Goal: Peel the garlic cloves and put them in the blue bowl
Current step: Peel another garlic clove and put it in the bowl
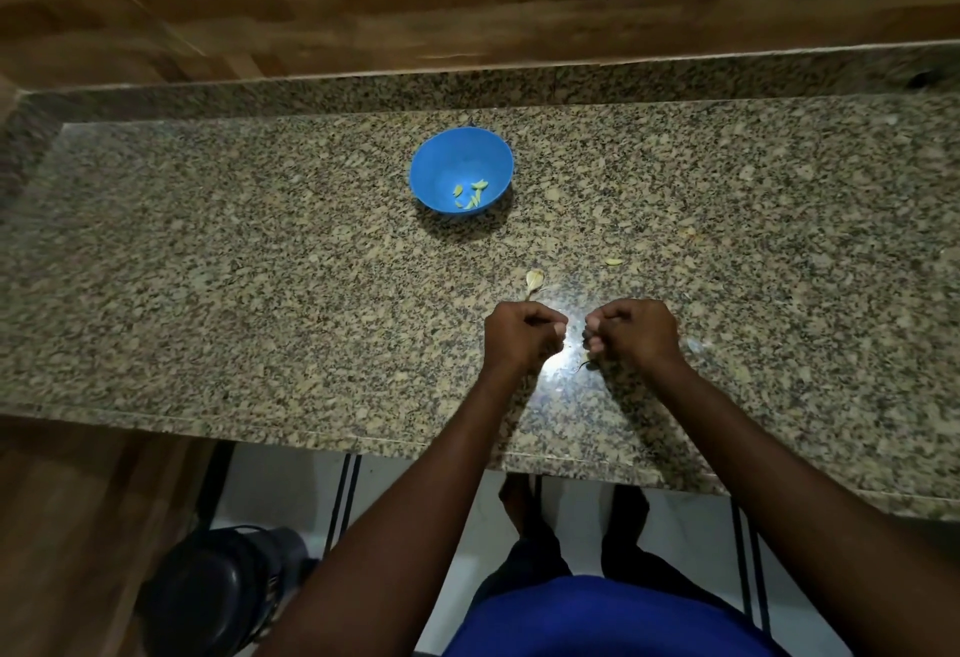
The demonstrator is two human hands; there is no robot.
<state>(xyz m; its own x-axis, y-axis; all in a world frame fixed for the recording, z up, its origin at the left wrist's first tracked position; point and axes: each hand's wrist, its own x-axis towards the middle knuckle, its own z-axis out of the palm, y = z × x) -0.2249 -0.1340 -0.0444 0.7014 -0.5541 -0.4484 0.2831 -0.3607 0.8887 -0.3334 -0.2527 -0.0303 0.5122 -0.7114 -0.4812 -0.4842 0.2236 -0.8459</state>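
Note:
The blue bowl (431, 165) stands on the granite counter ahead of me, with several pale peeled garlic cloves (471, 193) at its bottom. An unpeeled garlic clove (535, 279) lies on the counter just beyond my hands, and a smaller pale piece (614, 262) lies to its right. My left hand (522, 334) and my right hand (634, 334) hover side by side with a small gap between them. Both have their fingers curled tight into fists, and I see nothing inside either one. A thin dark sliver (584, 365) shows just below the right fingertips.
The speckled granite counter (260, 266) runs left to right, with a wooden wall behind it and its front edge near my forearms. Below the edge are a tiled floor, my feet and a dark round object (223, 589) at lower left.

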